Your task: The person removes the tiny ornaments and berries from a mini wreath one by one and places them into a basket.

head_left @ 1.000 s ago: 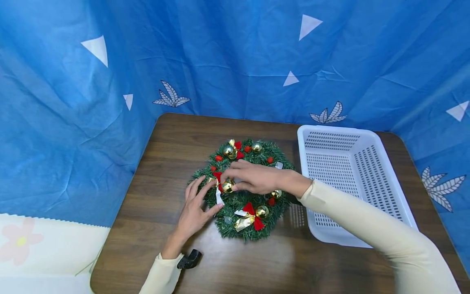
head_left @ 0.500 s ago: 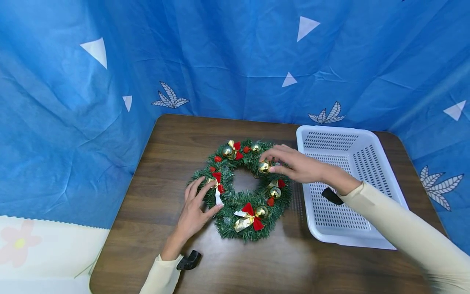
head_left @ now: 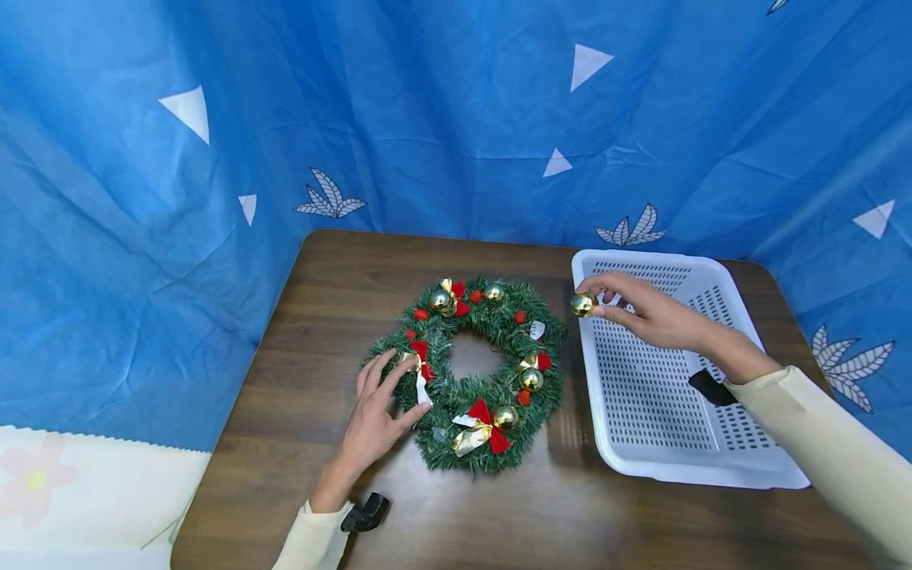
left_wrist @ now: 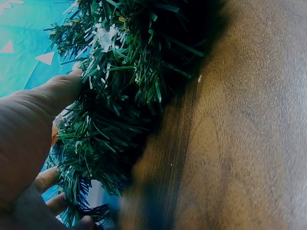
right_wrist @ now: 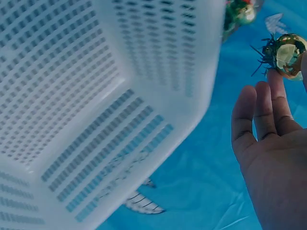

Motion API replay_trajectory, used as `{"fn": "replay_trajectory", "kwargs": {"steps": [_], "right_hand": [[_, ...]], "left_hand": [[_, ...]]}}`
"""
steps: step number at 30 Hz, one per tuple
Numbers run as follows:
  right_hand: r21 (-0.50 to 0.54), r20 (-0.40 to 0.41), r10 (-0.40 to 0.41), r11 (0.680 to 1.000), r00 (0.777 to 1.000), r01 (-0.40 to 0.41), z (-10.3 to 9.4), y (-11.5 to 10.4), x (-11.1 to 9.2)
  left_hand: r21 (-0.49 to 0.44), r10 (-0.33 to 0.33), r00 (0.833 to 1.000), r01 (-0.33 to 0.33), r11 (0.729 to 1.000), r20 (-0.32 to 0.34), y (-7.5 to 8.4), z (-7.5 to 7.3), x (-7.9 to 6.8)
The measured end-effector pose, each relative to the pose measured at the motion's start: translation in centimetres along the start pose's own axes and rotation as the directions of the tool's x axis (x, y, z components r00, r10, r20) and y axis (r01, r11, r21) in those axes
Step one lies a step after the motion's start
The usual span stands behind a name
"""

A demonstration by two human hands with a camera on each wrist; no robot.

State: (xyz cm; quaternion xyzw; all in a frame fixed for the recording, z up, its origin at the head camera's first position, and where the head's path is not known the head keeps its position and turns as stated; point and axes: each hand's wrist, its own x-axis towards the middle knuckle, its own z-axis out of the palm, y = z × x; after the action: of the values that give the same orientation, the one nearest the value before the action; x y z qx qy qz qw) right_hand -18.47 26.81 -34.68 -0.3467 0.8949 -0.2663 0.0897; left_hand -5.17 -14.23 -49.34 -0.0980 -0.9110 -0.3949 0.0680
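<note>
Gold bauble at the white plastic basket's left rim

Your right hand pinches it; your left hand, fingers spread, touches the Christmas wreath's left side. Narrow tabletop separates wreath from basket, more stretching toward you; blue curtain walls the far edge.

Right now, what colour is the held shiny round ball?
The shiny round ball is gold, clearest in the head view.
</note>
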Motion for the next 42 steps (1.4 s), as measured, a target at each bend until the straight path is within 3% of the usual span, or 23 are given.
{"fn": "replay_trajectory", "kwargs": {"steps": [10,21,30,37,42], "right_hand": [[-0.035,-0.038,0.058,0.998,0.998,-0.06,-0.3,2.8,-1.7],[-0.081,0.004,0.139,0.987,0.99,-0.138,0.1,5.4,-2.2],[-0.195,0.036,0.243,0.953,0.969,-0.231,0.9,7.1,-3.0],[-0.227,0.076,0.356,0.916,0.931,-0.332,1.9,8.4,-2.8],[-0.234,0.088,0.364,0.912,0.927,-0.336,2.7,8.4,-2.2]], "left_hand": [[0.003,0.018,1.0,-0.018,1.0,-0.012,-0.2,0.3,-0.1],[0.006,0.02,1.0,-0.02,1.0,-0.012,-0.3,0.5,-0.2],[-0.004,0.019,1.0,-0.019,1.0,-0.007,-0.3,0.4,-0.1],[-0.003,0.012,1.0,-0.012,1.0,-0.001,-0.3,0.3,0.0],[-0.001,0.025,1.0,-0.025,1.0,-0.008,-0.3,0.3,-0.1]]}}
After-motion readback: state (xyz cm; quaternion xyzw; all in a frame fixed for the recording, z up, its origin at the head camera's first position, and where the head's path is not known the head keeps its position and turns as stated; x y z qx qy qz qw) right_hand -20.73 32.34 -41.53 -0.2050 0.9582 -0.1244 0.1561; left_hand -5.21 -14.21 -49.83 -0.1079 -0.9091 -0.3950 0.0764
